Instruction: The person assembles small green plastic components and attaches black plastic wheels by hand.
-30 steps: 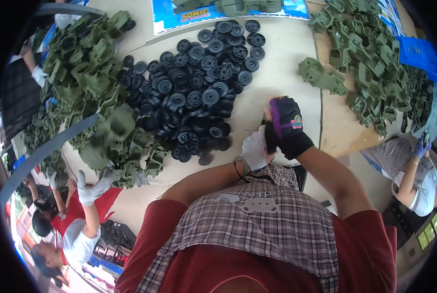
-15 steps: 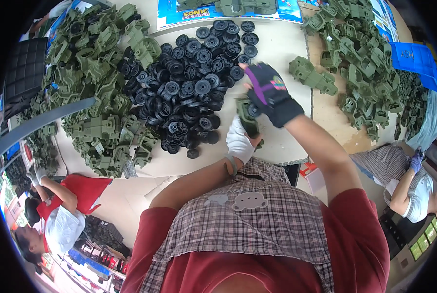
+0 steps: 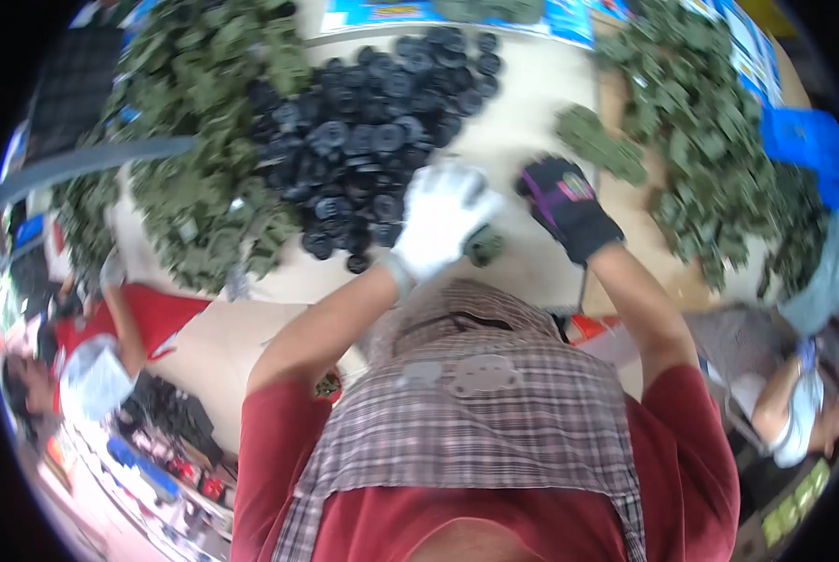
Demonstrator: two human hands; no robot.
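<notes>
My left hand (image 3: 445,217), in a white glove, is over the table beside the pile of black toy wheels (image 3: 363,140), its blurred fingers stretched out. By its palm is a green toy vehicle body (image 3: 484,246), partly covered by the hand; whether the two touch, I cannot tell. My right hand (image 3: 566,204), in a black and purple glove, is to the right and apart from the left. Its fingers curl under, and what they hold, if anything, is hidden. Beyond it lies another green vehicle body (image 3: 599,142).
Green plastic vehicle parts are heaped on the left (image 3: 213,140) and right (image 3: 700,140). A blue printed box (image 3: 457,26) with green parts stands at the back. A blue bin (image 3: 810,155) is far right. A grey strip (image 3: 91,167) crosses the left. Co-workers sit on both sides.
My hands have moved apart: the right has drawn to the right and nearer, away from the vehicle body. My left fingers, wrapped round that body before, now reach out. The view has shifted and blurred.
</notes>
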